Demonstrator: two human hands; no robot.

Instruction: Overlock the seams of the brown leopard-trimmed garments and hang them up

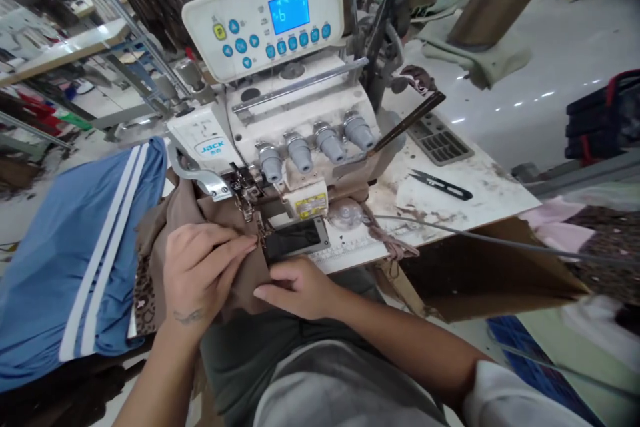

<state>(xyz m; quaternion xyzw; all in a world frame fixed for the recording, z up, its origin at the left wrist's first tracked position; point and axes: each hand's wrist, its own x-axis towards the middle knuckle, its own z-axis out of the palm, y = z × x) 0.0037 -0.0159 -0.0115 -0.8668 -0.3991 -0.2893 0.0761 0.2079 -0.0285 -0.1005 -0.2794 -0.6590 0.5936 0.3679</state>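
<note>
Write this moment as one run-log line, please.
left hand: on brown fabric, at sewing machine | right hand: at fabric's edge | display: lit blue | thread snips: on table

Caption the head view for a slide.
Left hand and right hand hold brown cloth at a sewing machine.

a single camera looks out from the person's head, facing forward and steeply down. their lap (235,360) lies low in view, the left hand (200,267) and right hand (305,287) sit close, and the sewing machine (300,117) stands just beyond. the view is rolled, so the control panel (260,20) slopes up rightward; behind, it reaches the floor (540,67).
</note>
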